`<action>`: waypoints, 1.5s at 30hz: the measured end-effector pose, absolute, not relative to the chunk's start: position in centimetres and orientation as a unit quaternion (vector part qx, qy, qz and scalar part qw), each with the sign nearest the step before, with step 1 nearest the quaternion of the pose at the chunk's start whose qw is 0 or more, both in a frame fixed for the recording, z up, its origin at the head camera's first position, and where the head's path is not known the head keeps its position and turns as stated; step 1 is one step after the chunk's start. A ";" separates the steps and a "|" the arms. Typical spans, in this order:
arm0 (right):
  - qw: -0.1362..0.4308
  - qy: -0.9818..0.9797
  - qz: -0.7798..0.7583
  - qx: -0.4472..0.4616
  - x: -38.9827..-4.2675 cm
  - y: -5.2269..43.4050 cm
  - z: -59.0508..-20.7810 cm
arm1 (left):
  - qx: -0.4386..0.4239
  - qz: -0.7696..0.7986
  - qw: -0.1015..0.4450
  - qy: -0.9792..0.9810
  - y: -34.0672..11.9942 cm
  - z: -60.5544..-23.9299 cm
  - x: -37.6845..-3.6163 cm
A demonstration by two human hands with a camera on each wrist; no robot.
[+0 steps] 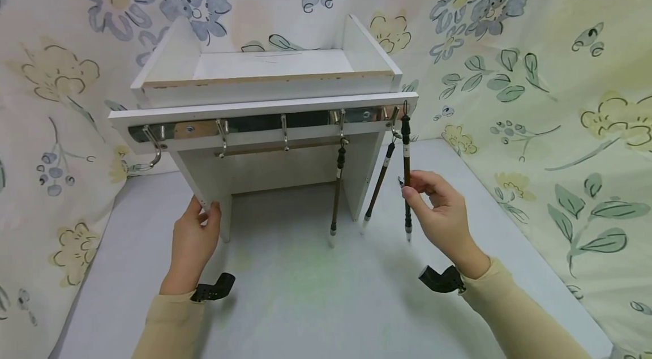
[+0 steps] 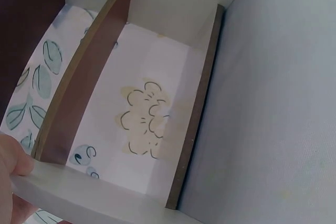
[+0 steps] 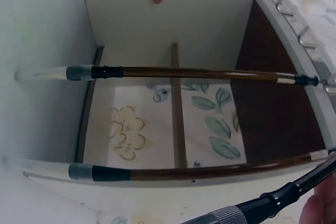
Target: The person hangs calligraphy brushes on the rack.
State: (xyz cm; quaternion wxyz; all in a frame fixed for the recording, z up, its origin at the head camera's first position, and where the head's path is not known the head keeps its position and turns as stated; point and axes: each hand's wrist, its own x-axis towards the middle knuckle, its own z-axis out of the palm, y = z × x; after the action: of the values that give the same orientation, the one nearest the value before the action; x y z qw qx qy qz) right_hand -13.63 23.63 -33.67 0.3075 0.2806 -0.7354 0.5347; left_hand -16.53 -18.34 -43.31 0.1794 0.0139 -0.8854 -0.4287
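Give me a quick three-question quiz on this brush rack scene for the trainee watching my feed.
1. True or false: the left hand holds the left leg of the white rack.
2. How many brushes hang from the hooks? A) one B) three C) five
3. Which brush does the right hand pinch?

Key
1. True: its fingers wrap the front edge of the left side panel.
2. B: the middle brush, the slanted brush and the rightmost brush.
3. The rightmost brush, pinched partway down its handle while its loop is at the end hook.
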 end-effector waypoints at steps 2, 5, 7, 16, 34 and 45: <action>0.304 -0.736 0.531 0.290 -13.6 23.3 -33.7 | 0.014 -0.428 0.182 -0.885 -18.3 -43.4 -16.6; 0.297 -0.734 0.530 0.302 -13.6 22.9 -33.8 | 0.013 -0.427 0.182 -0.886 -18.4 -43.4 -16.5; 0.294 -0.734 0.529 0.308 -13.5 22.5 -33.8 | 0.011 -0.427 0.182 -0.886 -18.4 -43.3 -16.5; 0.292 -0.736 0.511 0.336 -13.6 21.5 -34.0 | 0.010 -0.430 0.183 -0.884 -18.4 -43.3 -16.4; 0.245 -0.743 0.489 0.386 -13.6 19.5 -34.9 | 0.013 -0.425 0.189 -0.885 -18.6 -43.3 -16.5; 0.205 -0.745 0.493 0.400 -13.6 18.1 -35.2 | 0.006 -0.421 0.189 -0.887 -18.4 -43.3 -16.6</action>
State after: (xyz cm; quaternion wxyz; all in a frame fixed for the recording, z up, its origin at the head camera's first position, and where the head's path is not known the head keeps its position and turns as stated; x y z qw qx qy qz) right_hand -13.60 18.08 -35.16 0.2049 0.3996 -0.7449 0.4934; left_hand -16.61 -18.38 -43.33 0.1887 0.0064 -0.8873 -0.4209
